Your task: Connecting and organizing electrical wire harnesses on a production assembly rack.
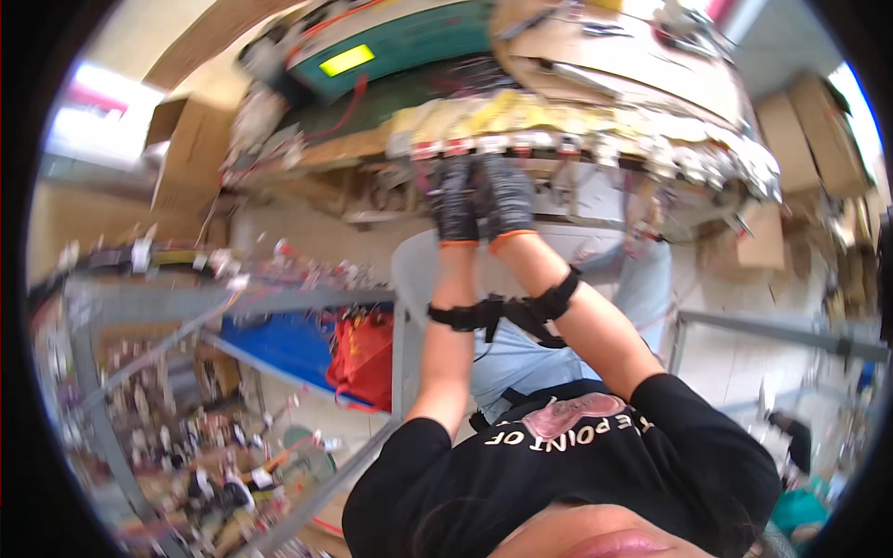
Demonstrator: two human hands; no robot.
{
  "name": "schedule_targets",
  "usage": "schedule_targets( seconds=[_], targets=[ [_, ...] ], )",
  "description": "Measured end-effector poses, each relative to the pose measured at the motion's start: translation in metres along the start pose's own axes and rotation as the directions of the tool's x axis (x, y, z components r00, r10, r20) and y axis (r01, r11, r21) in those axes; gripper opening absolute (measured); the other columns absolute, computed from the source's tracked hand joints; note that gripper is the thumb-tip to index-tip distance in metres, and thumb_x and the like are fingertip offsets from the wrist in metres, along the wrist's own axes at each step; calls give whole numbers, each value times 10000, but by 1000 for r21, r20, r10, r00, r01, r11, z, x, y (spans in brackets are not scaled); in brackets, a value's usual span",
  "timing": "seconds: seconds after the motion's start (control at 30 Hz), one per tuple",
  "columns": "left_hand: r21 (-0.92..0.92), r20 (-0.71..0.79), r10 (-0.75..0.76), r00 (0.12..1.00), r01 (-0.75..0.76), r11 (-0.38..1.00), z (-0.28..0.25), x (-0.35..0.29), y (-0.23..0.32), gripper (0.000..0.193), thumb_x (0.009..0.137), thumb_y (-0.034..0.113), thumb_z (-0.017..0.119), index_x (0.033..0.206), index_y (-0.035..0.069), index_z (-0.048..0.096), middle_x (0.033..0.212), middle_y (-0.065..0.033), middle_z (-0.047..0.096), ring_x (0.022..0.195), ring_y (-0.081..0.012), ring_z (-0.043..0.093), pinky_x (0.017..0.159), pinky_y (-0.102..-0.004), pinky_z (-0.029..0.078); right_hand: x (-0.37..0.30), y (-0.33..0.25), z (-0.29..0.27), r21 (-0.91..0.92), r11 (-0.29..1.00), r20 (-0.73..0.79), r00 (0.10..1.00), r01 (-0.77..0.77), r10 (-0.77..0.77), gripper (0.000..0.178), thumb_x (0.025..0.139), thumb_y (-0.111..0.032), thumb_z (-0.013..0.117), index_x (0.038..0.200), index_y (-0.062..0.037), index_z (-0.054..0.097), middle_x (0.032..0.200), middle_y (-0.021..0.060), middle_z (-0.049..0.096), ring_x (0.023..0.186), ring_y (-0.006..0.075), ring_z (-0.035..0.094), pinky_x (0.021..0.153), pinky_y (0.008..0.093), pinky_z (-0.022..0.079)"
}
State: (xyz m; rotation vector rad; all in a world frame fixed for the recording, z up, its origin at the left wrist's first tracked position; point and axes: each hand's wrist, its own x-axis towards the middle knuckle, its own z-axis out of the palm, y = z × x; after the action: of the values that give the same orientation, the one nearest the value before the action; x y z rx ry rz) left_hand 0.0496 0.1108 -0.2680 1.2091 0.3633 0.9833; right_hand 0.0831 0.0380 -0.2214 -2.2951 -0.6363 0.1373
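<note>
Both my hands wear dark grey knit gloves with orange cuffs and reach side by side to the bench's front edge. My left hand (pixel 455 197) has its fingers curled together just below a row of red and white connectors (pixel 456 147). Close beside it, my right hand (pixel 507 193) is closed too, its fingertips at the same row. Blur and the gloves hide what the fingers hold. A strip of yellow tape or wrapping (pixel 521 110) runs behind the connectors. Thin wires hang near the left hand.
A teal device (pixel 400 51) with a lit yellow-green display stands at the back left. Tools lie on a cardboard sheet (pixel 642 70) at the back right. Cardboard boxes (pixel 807 139) stand at the right. A metal rack (pixel 279 299) with wire bundles and a red bag (pixel 363 358) is at the left.
</note>
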Motion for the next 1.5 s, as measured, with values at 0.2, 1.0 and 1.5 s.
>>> schedule_targets(
  seconds=[0.2,1.0,1.5],
  targets=[
    [-330,183,-293,939,339,881,-16,13,-14,196,881,107,580,1069,51,591,1035,-70,608,947,-173,577,801,-310,499,-85,44,-98,945,133,303,953,-298,-12,284,913,-297,575,1081,-71,611,664,-14,529,517,76,484,483,239,417],
    [-425,-158,-358,920,264,866,8,-6,-5,380,846,88,630,1204,88,503,1102,-77,589,902,-169,598,729,-310,540,-41,389,-317,628,694,-353,665,-353,658,376,865,-361,621,1127,-94,645,889,-20,679,659,104,493,552,253,405],
    [-183,134,-198,971,220,958,4,-31,-60,287,871,11,501,1144,9,589,1088,-104,628,999,-184,596,909,-310,455,-37,378,-320,704,586,-278,603,-402,748,327,867,-429,578,974,-136,676,840,-17,635,701,114,506,505,277,440]
  ],
)
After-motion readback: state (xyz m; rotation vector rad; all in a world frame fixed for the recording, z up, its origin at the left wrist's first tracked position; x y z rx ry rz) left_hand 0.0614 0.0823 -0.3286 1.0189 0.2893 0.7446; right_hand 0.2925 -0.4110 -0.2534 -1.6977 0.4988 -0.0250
